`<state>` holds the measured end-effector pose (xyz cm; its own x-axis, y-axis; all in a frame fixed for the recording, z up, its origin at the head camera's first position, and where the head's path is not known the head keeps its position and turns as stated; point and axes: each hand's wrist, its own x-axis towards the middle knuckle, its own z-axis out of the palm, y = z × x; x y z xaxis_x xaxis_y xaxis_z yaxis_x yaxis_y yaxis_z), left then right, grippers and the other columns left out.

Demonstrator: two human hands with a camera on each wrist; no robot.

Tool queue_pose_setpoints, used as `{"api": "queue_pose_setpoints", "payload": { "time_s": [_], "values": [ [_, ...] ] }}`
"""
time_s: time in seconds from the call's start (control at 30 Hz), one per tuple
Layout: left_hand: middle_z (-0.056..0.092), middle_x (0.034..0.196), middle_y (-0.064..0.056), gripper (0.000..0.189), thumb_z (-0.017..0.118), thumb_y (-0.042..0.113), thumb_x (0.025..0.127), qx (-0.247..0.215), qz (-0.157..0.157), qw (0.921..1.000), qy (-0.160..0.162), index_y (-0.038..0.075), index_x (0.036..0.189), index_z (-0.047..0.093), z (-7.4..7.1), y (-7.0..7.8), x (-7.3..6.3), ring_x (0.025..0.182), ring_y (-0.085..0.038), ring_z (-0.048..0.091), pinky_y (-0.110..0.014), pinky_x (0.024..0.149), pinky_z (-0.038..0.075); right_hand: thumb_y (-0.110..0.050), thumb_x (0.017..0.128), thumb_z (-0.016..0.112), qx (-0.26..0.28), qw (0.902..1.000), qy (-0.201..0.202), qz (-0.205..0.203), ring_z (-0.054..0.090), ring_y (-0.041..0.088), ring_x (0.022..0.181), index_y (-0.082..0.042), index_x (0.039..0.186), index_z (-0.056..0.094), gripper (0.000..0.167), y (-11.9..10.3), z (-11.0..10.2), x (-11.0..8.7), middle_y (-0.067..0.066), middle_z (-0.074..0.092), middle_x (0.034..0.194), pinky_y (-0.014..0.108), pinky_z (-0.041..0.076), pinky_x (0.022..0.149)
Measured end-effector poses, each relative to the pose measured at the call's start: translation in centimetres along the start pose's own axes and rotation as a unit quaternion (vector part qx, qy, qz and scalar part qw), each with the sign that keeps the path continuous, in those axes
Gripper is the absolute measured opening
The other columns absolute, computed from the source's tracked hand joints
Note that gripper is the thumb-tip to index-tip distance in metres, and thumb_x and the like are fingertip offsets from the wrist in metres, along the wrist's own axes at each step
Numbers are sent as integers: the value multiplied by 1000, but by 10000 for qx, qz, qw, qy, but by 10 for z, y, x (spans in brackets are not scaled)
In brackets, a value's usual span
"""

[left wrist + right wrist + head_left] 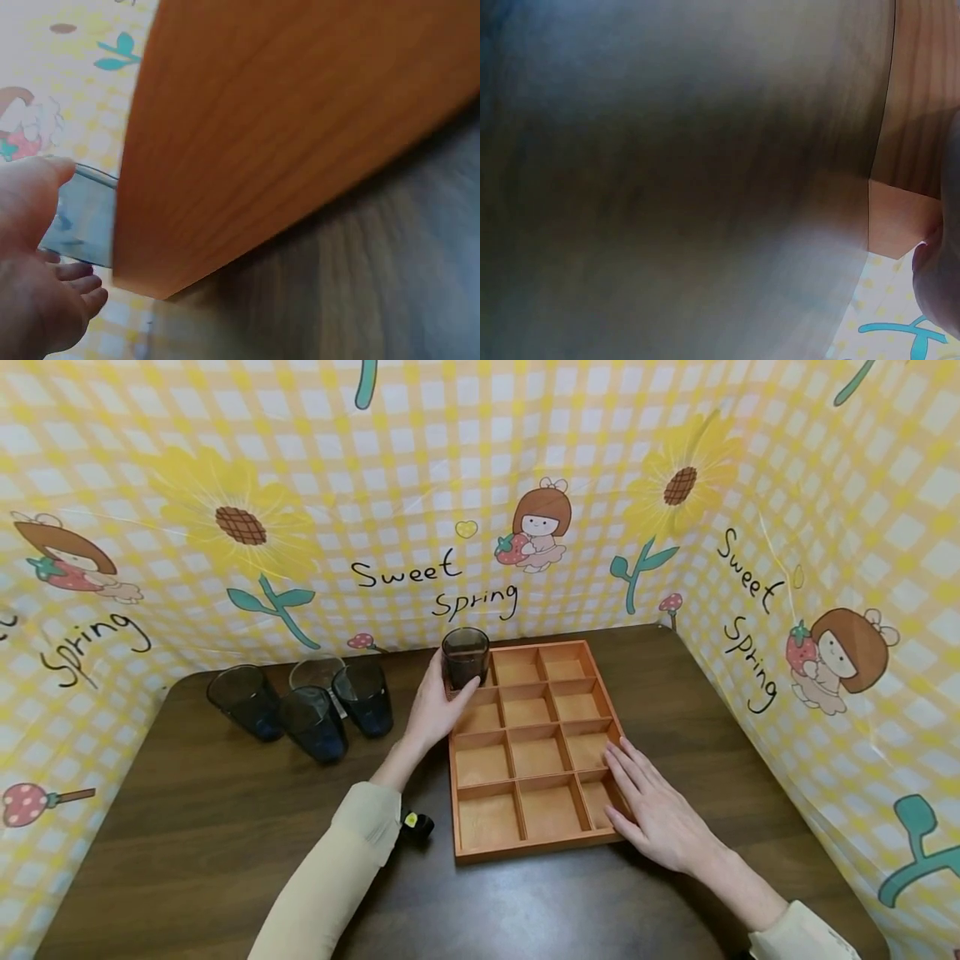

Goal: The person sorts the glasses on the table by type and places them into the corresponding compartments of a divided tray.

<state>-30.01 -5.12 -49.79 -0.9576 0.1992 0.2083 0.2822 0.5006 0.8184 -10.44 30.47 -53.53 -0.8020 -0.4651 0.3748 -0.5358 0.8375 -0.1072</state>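
Observation:
My left hand (437,706) holds a dark tinted drinking glass (465,652), thumb on its near side. The glass stands upright at the far left compartment of a wooden divided tray (487,822); its base is partly hidden. In the left wrist view, the left hand (34,255) is around the glass (88,210), beyond the tray's outer side (247,142). My right hand (660,810) rests with extended fingers on the tray's right edge, near the front. The right wrist view catches only part of that hand (937,277) beside the tray's wood (919,135).
Several more tinted glasses (367,697) stand in a cluster on the dark wooden table (187,827), left of the tray. A small black object with a yellow patch (417,827) shows by the left sleeve. Checked, printed cloth (405,485) walls in the back and sides.

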Motion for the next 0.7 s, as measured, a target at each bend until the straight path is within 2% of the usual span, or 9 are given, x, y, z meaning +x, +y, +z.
{"api": "queue_pose_setpoints", "payload": {
  "time_s": [0.17, 0.27, 0.43, 0.6, 0.7],
  "values": [
    [23, 184, -16, 89, 62, 51, 111, 780, 108, 9965, -291, 15, 178, 16, -25, 11, -16, 170, -36, 26, -60, 136, 29, -33, 108, 65, 29, 10000, -8, 47, 33, 42, 164, 9, 163, 43, 73, -2, -1, 1, 27, 47, 168, 22, -2, 139],
    [22, 184, -14, 88, 62, 53, 111, 1338, 356, 9898, -326, 16, 178, 18, -41, 18, -23, 172, -35, 22, -61, 136, 29, -31, 105, 68, 37, 10000, 20, 82, 33, 42, 164, 9, 162, 43, 75, -2, -1, 0, 27, 48, 168, 22, -2, 139],
    [27, 182, -17, 86, 70, 44, 108, 2031, 896, 9750, -43, 10, 175, 27, -62, 24, -39, 171, -38, 23, -62, 136, 28, -31, 106, 68, 2, 10000, -8, 32, 34, 42, 163, 10, 162, 43, 74, -2, -1, 0, 28, 48, 167, 22, -2, 139],
    [34, 179, -19, 80, 75, 37, 106, 2134, 1557, 9642, 238, 6, 170, 38, -79, 29, -55, 169, -40, 29, -58, 139, 23, -31, 106, 67, 6, 10000, 34, 2, 34, 42, 163, 10, 162, 44, 73, -3, 0, -1, 27, 50, 167, 23, -1, 139],
    [36, 178, -19, 79, 76, 36, 106, 2263, 1794, 9563, 461, 7, 169, 40, -91, 27, -61, 168, -40, 31, -57, 139, 22, -31, 106, 67, 17, 10000, 57, 10, 34, 42, 163, 10, 161, 44, 73, -3, 0, 0, 27, 50, 166, 22, -2, 139]
  ]
}}
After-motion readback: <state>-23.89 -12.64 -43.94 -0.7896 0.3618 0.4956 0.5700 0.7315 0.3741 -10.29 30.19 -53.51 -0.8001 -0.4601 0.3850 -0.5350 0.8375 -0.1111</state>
